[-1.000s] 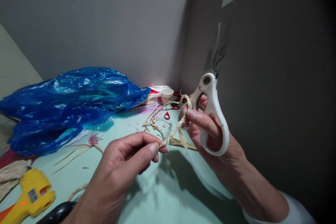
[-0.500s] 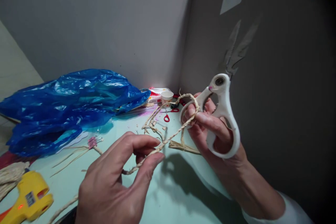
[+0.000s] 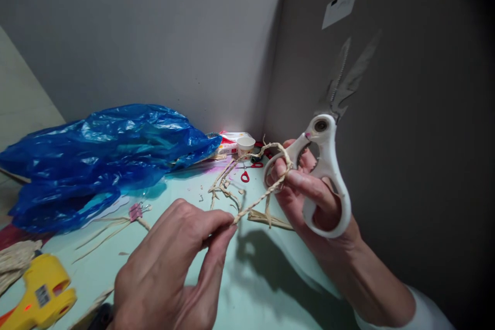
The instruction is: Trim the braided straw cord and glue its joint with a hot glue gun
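Between my two hands runs a twisted straw-coloured cord [image 3: 258, 201]. My left hand [image 3: 174, 263] is closed, thumb and forefinger pinching the cord near the middle of the view. My right hand [image 3: 305, 191] pinches the cord farther along, where it bends into a loop that trails off toward the left. White-handled scissors [image 3: 328, 160] hang on the fingers of that same hand. Their blades are apart and point up toward the dark wall, touching no cord. Below the loop, a flat bundle of dry strands [image 3: 270, 220] lies on the table.
A blue plastic bag [image 3: 116, 160] covers the back left. A yellow glue gun [image 3: 48, 289] with a small red light lies at the lower left. A pink binder clip [image 3: 135, 212] holds strands. Red-handled scissors [image 3: 245, 176] and a white paper cup [image 3: 246, 144] are near the corner.
My left thumb and forefinger have closed together on the cord, where they were slightly apart. My right hand and the white scissors have shifted slightly left and down in view.
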The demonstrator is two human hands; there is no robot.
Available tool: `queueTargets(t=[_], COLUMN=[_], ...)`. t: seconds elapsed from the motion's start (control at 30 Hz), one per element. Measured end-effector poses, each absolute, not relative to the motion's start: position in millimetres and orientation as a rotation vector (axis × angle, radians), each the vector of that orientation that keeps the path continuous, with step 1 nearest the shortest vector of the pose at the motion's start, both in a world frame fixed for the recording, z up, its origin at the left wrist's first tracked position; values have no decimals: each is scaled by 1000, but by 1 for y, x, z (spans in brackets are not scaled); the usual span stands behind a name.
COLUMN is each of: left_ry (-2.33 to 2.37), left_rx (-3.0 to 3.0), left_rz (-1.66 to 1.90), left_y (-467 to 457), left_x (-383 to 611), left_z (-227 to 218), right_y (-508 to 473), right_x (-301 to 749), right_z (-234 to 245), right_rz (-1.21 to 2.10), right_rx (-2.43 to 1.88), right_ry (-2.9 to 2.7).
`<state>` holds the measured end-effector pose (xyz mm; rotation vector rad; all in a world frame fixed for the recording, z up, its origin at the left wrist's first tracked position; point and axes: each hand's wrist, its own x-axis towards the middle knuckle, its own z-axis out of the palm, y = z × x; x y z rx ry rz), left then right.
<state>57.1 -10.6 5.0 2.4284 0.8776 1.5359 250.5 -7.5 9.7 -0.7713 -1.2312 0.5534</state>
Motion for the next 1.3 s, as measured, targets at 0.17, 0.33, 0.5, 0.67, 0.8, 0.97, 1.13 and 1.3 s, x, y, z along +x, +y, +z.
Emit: queueTargets(t=[0.17,0.33,0.5,0.67,0.8,0.97,1.13,1.3], left_ry=[996,1020,1055,971,907,831,759,687], left_rx=[2442,2349,2045,1883,1720,1280,1051,965], left_rz=[1515,1342,1006,974,940,911,987,1140], left_y=[-10,3,11,9,14,22,26,33], left_x=[58,58,60,61,60,56,53,45], left_z=[8,5,4,12,18,23,31,41], right_y=[-9,-10,-11,-11,-6,-4,-7,-5], right_x=[246,240,232,229,235,243,254,267], right_z=[13,11,6,1,0,0,-5,-9], right_rz=[843,905,929,981,904,603,178,-461], right_rx=[-640,-655,-700,-803,-881,-999,-1095,-1064], right_ry=[-1053,-950,-934,-942,-1013,-1157,-1404,-1802])
